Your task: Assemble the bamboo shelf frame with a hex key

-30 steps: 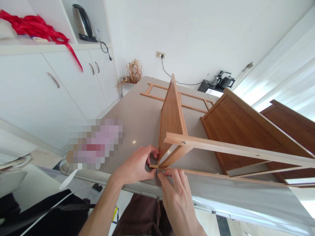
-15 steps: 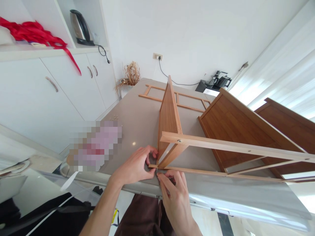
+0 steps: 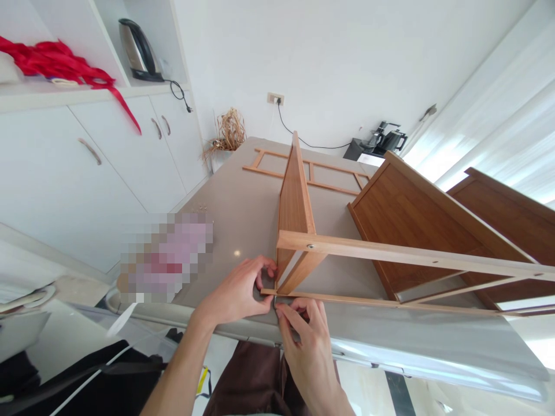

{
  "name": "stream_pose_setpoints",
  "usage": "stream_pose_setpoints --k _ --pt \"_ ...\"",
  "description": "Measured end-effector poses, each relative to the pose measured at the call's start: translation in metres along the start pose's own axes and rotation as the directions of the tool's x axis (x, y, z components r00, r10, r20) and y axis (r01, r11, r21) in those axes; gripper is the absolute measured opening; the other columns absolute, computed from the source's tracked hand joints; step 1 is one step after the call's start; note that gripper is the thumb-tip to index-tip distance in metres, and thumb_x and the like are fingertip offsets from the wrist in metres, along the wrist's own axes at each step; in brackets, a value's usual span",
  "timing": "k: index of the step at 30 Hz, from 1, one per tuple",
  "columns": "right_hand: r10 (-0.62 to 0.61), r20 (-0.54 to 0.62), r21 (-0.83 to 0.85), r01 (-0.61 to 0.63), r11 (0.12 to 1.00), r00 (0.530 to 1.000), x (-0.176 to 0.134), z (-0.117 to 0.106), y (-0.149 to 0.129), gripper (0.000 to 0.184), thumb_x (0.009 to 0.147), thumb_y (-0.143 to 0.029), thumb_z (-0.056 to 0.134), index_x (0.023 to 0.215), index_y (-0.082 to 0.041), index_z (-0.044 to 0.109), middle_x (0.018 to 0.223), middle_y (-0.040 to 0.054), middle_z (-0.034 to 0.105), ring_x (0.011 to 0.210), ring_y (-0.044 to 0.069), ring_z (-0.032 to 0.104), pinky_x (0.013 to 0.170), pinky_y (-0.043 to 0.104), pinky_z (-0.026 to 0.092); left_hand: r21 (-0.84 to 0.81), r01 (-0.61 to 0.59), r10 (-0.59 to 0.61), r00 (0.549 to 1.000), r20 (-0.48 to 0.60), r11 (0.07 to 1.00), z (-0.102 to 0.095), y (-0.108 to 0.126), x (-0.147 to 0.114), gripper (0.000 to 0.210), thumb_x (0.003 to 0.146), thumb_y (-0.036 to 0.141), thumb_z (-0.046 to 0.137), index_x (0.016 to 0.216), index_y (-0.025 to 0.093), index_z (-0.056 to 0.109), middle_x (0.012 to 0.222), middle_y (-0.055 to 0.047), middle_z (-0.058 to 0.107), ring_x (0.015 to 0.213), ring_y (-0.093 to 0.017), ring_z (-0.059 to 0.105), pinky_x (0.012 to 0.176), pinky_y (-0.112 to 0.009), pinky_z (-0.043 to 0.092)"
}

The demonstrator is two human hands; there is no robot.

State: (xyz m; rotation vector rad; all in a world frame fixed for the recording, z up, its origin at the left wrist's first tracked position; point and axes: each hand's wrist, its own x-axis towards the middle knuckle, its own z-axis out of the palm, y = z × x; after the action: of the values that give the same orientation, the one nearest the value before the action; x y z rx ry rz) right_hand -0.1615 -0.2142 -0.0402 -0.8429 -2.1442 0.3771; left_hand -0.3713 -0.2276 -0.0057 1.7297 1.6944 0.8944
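Note:
A wooden shelf unit [image 3: 390, 252] lies on its side on the table, its slatted frame rails running to the right. My left hand [image 3: 236, 292] is closed around the near corner, thumb and fingers gripping the end of the lower rail [image 3: 347, 299] where a shelf board [image 3: 295, 193] meets it. Just in front of that joint my right hand [image 3: 306, 335] is pinched, its fingertips on a small thin metal piece [image 3: 274, 301] at the rail. The fingers largely hide this piece, so its exact kind is unclear.
A second ladder-like wooden frame [image 3: 332, 176] lies flat toward the back of the table [image 3: 243, 202]. To the left, a blurred-out pinkish item [image 3: 173, 254] sits near the table edge, with small bits beside it. More wooden boards [image 3: 451, 231] stand at the right.
The view has shifted very slightly. Both hands keep their places at the corner joint, and the shelf unit stays as it was.

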Motion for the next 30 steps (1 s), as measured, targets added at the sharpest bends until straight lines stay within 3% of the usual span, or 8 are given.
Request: stream_pose_setpoints --k 16,30 --pt "0.063 -0.009 0.007 -0.063 0.998 0.998 0.004 -0.001 -0.005 0.021 0.099 -0.011 0.062 0.106 -0.024 0.076 0.093 0.0054 0.061 0.088 0.021 0.058 0.077 0.036 0.053 -0.007 0.007 -0.007 1.0 -0.002 1.0 -0.002 0.006 0.0 0.042 0.073 0.016 0.07 0.113 0.025 0.057 0.107 -0.001 0.067 0.083 -0.018 0.059 0.081 -0.032 0.05" --pt "0.023 0.042 -0.028 -0.022 0.999 0.999 0.011 -0.009 -0.004 0.022 0.1 -0.008 0.058 0.107 -0.022 0.074 0.095 0.0064 0.06 0.087 0.021 0.057 0.076 0.036 0.051 -0.007 -0.003 0.003 1.0 -0.009 1.0 -0.001 0.003 0.001 0.043 0.073 0.014 0.071 0.113 0.025 0.057 0.108 0.0 0.067 0.083 -0.018 0.059 0.081 -0.031 0.05"
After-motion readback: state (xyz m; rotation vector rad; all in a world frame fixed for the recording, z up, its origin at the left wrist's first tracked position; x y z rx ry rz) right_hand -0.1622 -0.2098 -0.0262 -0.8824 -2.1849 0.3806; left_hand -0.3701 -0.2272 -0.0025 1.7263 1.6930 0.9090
